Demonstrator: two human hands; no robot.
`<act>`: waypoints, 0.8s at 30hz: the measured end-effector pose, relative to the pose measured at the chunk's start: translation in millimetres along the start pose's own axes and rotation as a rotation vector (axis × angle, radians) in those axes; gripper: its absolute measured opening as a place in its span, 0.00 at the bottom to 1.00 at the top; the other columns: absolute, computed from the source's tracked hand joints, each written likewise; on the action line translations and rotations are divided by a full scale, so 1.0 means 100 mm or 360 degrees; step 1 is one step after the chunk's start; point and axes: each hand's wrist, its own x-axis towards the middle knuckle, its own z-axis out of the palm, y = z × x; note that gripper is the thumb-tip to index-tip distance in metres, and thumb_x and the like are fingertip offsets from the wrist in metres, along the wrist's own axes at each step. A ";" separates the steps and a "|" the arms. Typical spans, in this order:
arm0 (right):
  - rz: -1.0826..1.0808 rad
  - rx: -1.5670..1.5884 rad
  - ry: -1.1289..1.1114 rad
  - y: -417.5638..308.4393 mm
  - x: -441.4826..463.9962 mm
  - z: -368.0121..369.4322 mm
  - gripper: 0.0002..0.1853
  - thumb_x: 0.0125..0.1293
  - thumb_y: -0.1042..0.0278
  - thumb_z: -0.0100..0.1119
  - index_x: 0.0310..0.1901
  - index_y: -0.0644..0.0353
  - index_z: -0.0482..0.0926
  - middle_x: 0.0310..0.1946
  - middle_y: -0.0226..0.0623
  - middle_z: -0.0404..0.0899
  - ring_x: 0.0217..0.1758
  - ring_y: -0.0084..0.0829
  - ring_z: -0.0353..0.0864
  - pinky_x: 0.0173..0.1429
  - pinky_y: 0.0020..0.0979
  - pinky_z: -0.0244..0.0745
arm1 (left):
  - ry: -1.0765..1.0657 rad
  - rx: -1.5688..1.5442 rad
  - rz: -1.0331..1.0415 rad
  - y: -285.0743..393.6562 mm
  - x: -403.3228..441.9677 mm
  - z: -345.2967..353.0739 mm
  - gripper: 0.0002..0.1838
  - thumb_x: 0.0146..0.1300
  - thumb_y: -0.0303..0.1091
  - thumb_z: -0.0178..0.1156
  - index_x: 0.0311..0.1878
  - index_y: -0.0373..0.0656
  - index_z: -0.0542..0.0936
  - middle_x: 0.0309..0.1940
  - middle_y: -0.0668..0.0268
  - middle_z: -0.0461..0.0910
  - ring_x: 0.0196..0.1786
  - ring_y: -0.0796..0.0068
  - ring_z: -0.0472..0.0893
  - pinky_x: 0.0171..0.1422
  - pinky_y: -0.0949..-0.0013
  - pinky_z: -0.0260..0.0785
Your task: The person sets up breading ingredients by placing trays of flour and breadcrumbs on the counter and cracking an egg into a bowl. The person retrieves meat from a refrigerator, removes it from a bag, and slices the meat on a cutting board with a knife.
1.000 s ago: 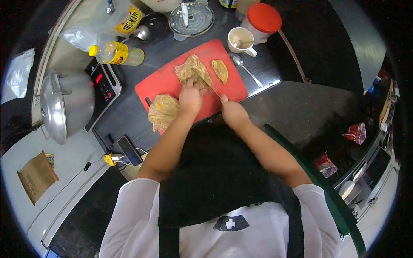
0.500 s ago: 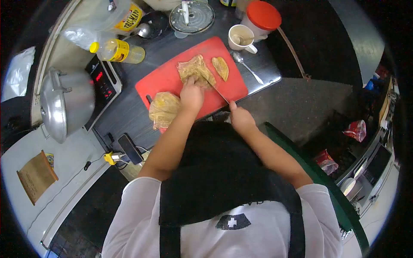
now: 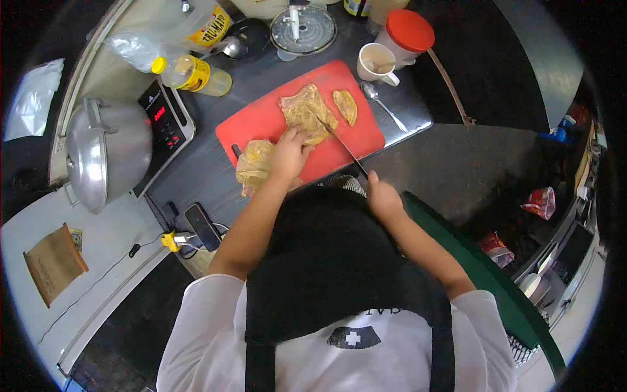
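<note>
My right hand (image 3: 384,198) is closed round the handle of a knife (image 3: 349,153). Its blade slants up and left onto a flat, yellowish piece of meat (image 3: 302,104) on a red cutting board (image 3: 241,127). The fingers of my left hand (image 3: 289,155) are bent together on the near edge of that same piece. To the right lies a smaller cut strip of the meat (image 3: 345,107), apart from the large one. Another yellowish piece (image 3: 255,166) rests at the board's near left corner, partly behind my left forearm, and hangs over the edge.
A white mug (image 3: 376,63), a spoon (image 3: 384,108) and a red-lidded tub (image 3: 408,32) stand right of the board. Behind are a round clear lid (image 3: 304,31) and a yellow-capped bottle (image 3: 196,75). A metal pot (image 3: 108,150) sits on a lit induction cooker (image 3: 163,121) at left.
The whole view has shifted slightly. My right hand has drawn back towards my body with the knife, and more of the blade shows. My left fingers have slid a little nearer the meat's edge.
</note>
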 end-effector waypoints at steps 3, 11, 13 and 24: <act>-0.0005 0.0043 0.0075 -0.11 -0.10 -0.07 0.11 0.67 0.70 0.41 0.49 0.62 0.66 0.41 0.59 0.79 0.47 0.58 0.79 0.50 0.53 0.73 | -0.0028 -0.0005 0.0008 0.00 0.01 -0.06 0.21 0.53 0.32 0.67 0.51 0.37 0.78 0.55 0.54 0.75 0.57 0.53 0.75 0.62 0.59 0.69; -0.0185 -0.0025 0.0158 -0.56 0.13 0.05 0.10 0.67 0.73 0.40 0.48 0.63 0.66 0.40 0.60 0.79 0.46 0.58 0.80 0.49 0.53 0.75 | -0.0049 0.0031 0.0078 -0.06 0.07 -0.05 0.20 0.53 0.33 0.67 0.48 0.35 0.79 0.49 0.54 0.78 0.53 0.53 0.76 0.59 0.58 0.71; -0.0157 -0.0034 0.0167 -0.59 0.15 0.07 0.10 0.67 0.74 0.39 0.48 0.63 0.66 0.41 0.61 0.78 0.46 0.58 0.80 0.49 0.53 0.75 | -0.0029 0.0043 0.0101 -0.06 0.06 -0.05 0.19 0.53 0.33 0.67 0.48 0.35 0.79 0.48 0.54 0.78 0.52 0.52 0.77 0.57 0.58 0.71; -0.0104 0.0024 0.0085 -0.65 0.13 0.07 0.11 0.68 0.72 0.39 0.50 0.63 0.66 0.40 0.63 0.78 0.46 0.57 0.81 0.49 0.53 0.75 | 0.0018 0.0136 0.0134 -0.08 0.02 0.09 0.13 0.58 0.32 0.63 0.45 0.37 0.81 0.47 0.55 0.78 0.50 0.53 0.78 0.57 0.58 0.72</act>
